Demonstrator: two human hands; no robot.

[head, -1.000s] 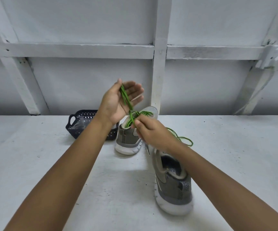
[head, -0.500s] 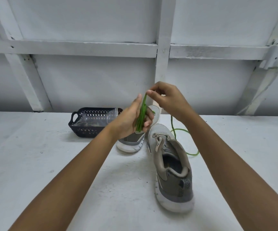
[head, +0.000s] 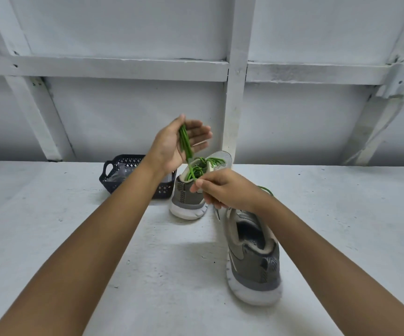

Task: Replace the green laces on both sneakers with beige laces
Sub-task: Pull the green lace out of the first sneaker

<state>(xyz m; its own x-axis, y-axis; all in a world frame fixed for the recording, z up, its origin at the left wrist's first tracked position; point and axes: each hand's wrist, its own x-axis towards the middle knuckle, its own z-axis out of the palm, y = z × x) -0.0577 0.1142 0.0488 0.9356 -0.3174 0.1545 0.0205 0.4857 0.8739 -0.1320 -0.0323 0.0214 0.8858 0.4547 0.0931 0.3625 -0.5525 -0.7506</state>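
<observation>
My left hand [head: 172, 146] is raised above the table with its fingers stretched out, and a folded bundle of green lace [head: 186, 144] lies across the palm under the thumb. From the bundle a strand runs down to my right hand [head: 225, 190], which pinches it between thumb and fingertips. Behind both hands stands the far grey sneaker [head: 189, 202], with green lacing [head: 205, 166] in its top. The near grey sneaker [head: 254, 260] stands heel towards me and shows no lace. A bit of green lace [head: 266, 190] shows behind my right wrist.
A dark plastic basket [head: 123, 163] holding something clear sits at the back left, partly behind my left forearm. The white table [head: 75, 226] ends at a white framed wall [head: 232, 105]. No beige lace is visible.
My right hand has dropped from beside the top of the bundle to below my left hand, drawing a strand down. My left hand has opened its fingers and risen slightly.
</observation>
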